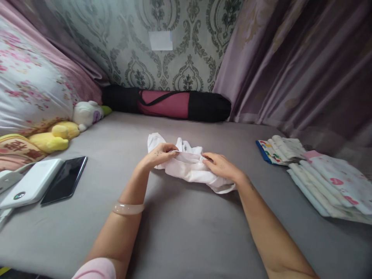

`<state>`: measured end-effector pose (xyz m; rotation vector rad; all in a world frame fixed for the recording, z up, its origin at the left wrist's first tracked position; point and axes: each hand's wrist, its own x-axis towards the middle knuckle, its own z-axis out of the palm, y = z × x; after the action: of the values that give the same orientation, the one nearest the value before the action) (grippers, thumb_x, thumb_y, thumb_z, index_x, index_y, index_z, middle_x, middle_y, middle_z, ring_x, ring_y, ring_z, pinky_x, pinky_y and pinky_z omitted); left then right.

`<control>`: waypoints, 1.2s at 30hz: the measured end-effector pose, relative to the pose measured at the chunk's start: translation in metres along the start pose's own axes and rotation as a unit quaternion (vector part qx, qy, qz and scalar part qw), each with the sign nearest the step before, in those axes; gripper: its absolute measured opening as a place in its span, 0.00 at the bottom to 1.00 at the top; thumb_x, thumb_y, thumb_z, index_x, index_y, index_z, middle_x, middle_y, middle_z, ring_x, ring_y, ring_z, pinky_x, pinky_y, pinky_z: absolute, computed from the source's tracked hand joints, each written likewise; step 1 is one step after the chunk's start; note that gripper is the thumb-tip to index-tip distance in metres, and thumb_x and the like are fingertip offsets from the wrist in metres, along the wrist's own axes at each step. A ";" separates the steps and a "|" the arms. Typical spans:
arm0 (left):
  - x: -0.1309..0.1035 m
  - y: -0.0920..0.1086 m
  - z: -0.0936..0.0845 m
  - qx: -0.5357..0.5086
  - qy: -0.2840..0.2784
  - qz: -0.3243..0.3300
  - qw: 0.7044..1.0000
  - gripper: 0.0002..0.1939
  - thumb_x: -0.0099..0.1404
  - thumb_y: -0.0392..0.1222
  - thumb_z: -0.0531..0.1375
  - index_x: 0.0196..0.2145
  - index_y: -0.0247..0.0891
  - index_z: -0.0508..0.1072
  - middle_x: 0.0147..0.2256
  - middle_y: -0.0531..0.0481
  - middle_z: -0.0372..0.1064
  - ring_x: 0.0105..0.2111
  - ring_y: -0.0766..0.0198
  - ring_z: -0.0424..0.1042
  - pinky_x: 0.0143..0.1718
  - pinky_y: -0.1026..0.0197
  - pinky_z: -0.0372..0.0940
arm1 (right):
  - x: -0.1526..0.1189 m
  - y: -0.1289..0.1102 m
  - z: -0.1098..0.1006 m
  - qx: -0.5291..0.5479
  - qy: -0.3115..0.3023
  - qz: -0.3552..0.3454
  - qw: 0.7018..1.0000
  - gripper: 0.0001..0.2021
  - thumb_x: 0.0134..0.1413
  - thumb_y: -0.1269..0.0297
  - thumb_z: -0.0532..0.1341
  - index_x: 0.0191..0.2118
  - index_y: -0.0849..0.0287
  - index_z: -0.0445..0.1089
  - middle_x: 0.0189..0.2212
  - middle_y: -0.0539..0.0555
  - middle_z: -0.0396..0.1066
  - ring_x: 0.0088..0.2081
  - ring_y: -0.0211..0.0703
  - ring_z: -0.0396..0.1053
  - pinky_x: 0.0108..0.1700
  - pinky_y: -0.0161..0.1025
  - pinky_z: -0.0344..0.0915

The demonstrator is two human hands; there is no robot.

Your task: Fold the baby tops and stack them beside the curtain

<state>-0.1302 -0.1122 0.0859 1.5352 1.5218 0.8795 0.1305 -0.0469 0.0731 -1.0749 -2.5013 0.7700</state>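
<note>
A crumpled white cloth garment (188,172) lies bunched on the grey sheet (186,224), in front of me. Its edge is pinched at the left between the thumb and fingers of my left hand (161,154). At the opposite side, my right hand (219,164) grips the same edge, with the thumb partly hidden. Between both hands the edge is stretched, and a fold opens below it. Which kind of garment it is, I cannot make out. A pale bangle sits on my left forearm.
Folded cloths (328,186) are stacked at the right, beside a smaller folded pile (280,149). A black phone (65,180) and a white power bank (31,182) lie at the left, near plush toys (55,137). A black and pink long bag (165,104) runs along the wall.
</note>
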 end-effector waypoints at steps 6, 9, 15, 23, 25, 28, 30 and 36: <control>-0.003 -0.003 -0.010 -0.042 0.053 -0.044 0.997 0.24 0.62 0.60 0.55 0.36 0.36 0.77 0.34 0.48 0.73 0.35 0.61 0.69 0.32 0.63 0.60 | -0.002 0.010 -0.014 0.030 0.031 0.019 0.999 0.14 0.59 0.57 0.57 0.44 0.55 0.75 0.43 0.53 0.77 0.42 0.47 0.73 0.43 0.39 0.66; -0.005 -0.008 -0.018 -0.089 0.072 -0.062 0.991 0.26 0.65 0.61 0.52 0.38 0.35 0.77 0.38 0.45 0.74 0.39 0.59 0.70 0.38 0.61 0.63 | -0.002 0.014 -0.022 0.037 0.054 0.029 0.997 0.15 0.59 0.56 0.56 0.46 0.56 0.74 0.43 0.54 0.77 0.41 0.47 0.73 0.42 0.39 0.66; -0.007 -0.014 -0.022 -0.092 0.027 -0.020 0.995 0.21 0.55 0.54 0.64 0.39 0.36 0.76 0.33 0.49 0.72 0.33 0.62 0.70 0.32 0.63 0.62 | -0.004 0.020 -0.032 0.056 0.078 0.029 0.995 0.17 0.60 0.55 0.55 0.49 0.56 0.74 0.43 0.54 0.77 0.42 0.48 0.73 0.44 0.40 0.67; 0.002 -0.011 -0.009 -0.036 0.072 0.043 0.996 0.20 0.56 0.55 0.63 0.37 0.36 0.77 0.21 0.56 0.57 0.22 0.70 0.56 0.22 0.65 0.48 | -0.006 0.019 -0.038 0.076 0.077 0.015 0.994 0.19 0.61 0.51 0.54 0.48 0.55 0.75 0.43 0.53 0.77 0.44 0.50 0.73 0.46 0.41 0.67; 0.001 -0.009 -0.009 -0.031 0.069 0.051 0.996 0.20 0.56 0.56 0.63 0.37 0.37 0.78 0.19 0.58 0.52 0.21 0.70 0.52 0.21 0.64 0.45 | -0.007 0.017 -0.040 0.080 0.081 0.012 0.993 0.19 0.61 0.51 0.55 0.48 0.55 0.75 0.44 0.53 0.76 0.46 0.51 0.72 0.48 0.42 0.67; -0.002 -0.005 -0.009 -0.032 0.071 0.063 0.995 0.20 0.56 0.57 0.63 0.36 0.38 0.79 0.18 0.58 0.50 0.20 0.71 0.49 0.22 0.64 0.42 | -0.010 0.015 -0.044 0.090 0.085 0.009 0.992 0.20 0.60 0.49 0.55 0.49 0.55 0.75 0.45 0.54 0.76 0.48 0.52 0.71 0.51 0.44 0.66; -0.004 -0.002 -0.009 -0.036 0.073 0.070 0.994 0.20 0.56 0.58 0.63 0.35 0.38 0.79 0.19 0.58 0.52 0.20 0.71 0.50 0.22 0.64 0.42 | -0.011 0.013 -0.046 0.097 0.082 0.008 0.992 0.21 0.60 0.49 0.56 0.49 0.56 0.74 0.45 0.54 0.76 0.48 0.52 0.71 0.52 0.44 0.65; -0.009 0.007 -0.012 -0.036 0.087 0.087 0.992 0.20 0.57 0.58 0.62 0.30 0.37 0.79 0.23 0.54 0.64 0.24 0.69 0.60 0.23 0.66 0.49 | -0.015 0.015 -0.049 0.138 0.062 0.020 0.988 0.21 0.58 0.49 0.57 0.48 0.58 0.75 0.43 0.55 0.77 0.46 0.50 0.72 0.49 0.43 0.66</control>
<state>-0.1386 -0.1200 0.0981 1.5904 1.4746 1.1840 0.1720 -0.0324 0.1027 -1.0419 -2.1983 0.9950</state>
